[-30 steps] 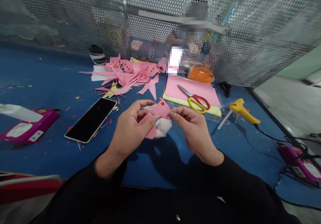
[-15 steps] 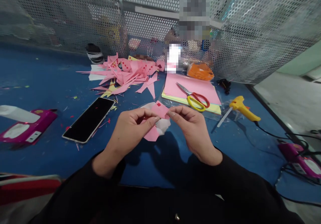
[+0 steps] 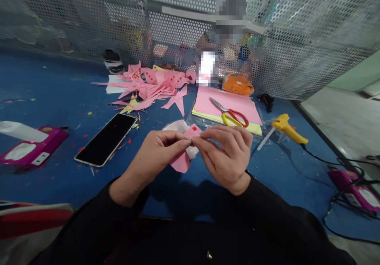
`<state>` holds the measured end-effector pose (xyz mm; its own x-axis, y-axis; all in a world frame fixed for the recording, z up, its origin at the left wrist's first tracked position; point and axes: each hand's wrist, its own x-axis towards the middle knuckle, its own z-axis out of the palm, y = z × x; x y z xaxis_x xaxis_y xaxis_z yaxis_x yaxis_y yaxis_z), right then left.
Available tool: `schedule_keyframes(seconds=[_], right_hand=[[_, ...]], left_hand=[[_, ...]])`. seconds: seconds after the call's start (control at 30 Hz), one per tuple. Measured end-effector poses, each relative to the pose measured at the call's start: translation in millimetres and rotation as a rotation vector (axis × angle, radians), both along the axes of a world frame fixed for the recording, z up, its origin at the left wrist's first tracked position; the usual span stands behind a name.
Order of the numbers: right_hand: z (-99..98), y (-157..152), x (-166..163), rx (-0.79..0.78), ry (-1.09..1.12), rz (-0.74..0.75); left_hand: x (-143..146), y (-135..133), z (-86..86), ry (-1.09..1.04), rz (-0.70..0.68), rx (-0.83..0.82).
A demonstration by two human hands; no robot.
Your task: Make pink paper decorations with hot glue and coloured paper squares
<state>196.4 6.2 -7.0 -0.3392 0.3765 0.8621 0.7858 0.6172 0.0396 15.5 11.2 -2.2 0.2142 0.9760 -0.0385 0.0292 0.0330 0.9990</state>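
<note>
Between my hands is a piece of pink paper (image 3: 181,163) with a small red diamond near its upper end. My left hand (image 3: 160,150) is closed, pinching the paper's middle between thumb and forefinger. From the other side, my right hand (image 3: 227,154) is closed too, its fingertips meeting the left thumb on the paper. Part of the paper is hidden behind the fingers. Beneath it, on the blue table (image 3: 74,189), lies a crumpled white piece (image 3: 178,125), partly covered; its material I cannot tell.
Scissors (image 3: 228,112) rest on stacked coloured paper (image 3: 204,98). Pink paper scraps (image 3: 154,84) are heaped at the back left. A phone (image 3: 105,140) lies left, beside a purple power strip (image 3: 32,146). A yellow glue gun (image 3: 286,128) with its cord is at right. Perforated metal mesh (image 3: 178,27) stands behind.
My right hand has turned inward and moved left, bringing its fingertips against my left thumb. The pink paper has shifted slightly right and down.
</note>
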Motion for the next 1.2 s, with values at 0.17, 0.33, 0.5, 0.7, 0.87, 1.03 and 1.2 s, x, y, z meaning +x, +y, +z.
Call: schedule_keyframes(seconds=[0.17,0.33,0.5,0.7,0.87,1.03,1.2], right_hand=[[-3.2,1.5,2.3,0.028,-0.002,0.042],[-9.5,2.0,5.1,-0.110,0.032,0.064],[-6.3,1.9,2.8,-0.091,0.005,0.056],[-1.3,1.8,1.5,-0.025,0.013,0.110],[-2.1,1.1,3.5,-0.049,-0.001,0.119],[-2.5,0.5,3.2,-0.032,-0.001,0.119],[-3.6,1.0,2.7,-0.034,0.004,0.103]], left_hand=[[-0.9,-0.2,0.8,-0.067,0.025,-0.021],[0.2,-2.4,3.2,-0.100,0.023,-0.054],[2.0,-1.7,5.1,-0.114,0.041,-0.036],[1.9,0.0,3.4,-0.149,0.038,-0.030],[1.6,-0.5,3.3,-0.179,0.045,-0.035],[2.0,0.2,3.4,-0.159,0.063,-0.027],[1.8,-0.1,2.6,-0.143,0.059,-0.023]])
